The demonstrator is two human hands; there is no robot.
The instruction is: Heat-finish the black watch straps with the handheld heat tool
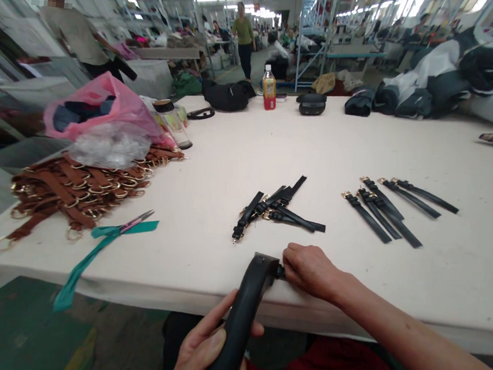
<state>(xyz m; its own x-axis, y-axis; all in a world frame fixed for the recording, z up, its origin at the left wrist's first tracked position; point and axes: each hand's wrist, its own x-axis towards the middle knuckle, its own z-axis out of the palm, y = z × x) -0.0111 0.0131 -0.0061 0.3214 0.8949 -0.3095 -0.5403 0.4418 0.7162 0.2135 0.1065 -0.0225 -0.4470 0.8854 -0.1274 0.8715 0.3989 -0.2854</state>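
Two bare hands hold one curved black leather strap [240, 318] at the near edge of a long white-covered table [436, 296]. The left hand [202, 349] wraps closed around its wide lower part, below the table edge, and the right hand [312, 271] pinches its narrow tip with curled fingers, just above the tabletop. Just ahead lies a loose heap of narrow black straps with gold buckles [279, 207], and farther right a neat row of similar black straps [384, 207] lies side by side. To the left, a heap of brown leather straps with gold rings [71, 191] sits beside a crumpled pink plastic bag [101, 110]. Pink-handled metal snips [136, 222] rest on a teal ribbon [124, 228]. Far ahead stands a plastic bottle of amber tea with a red label [268, 88].
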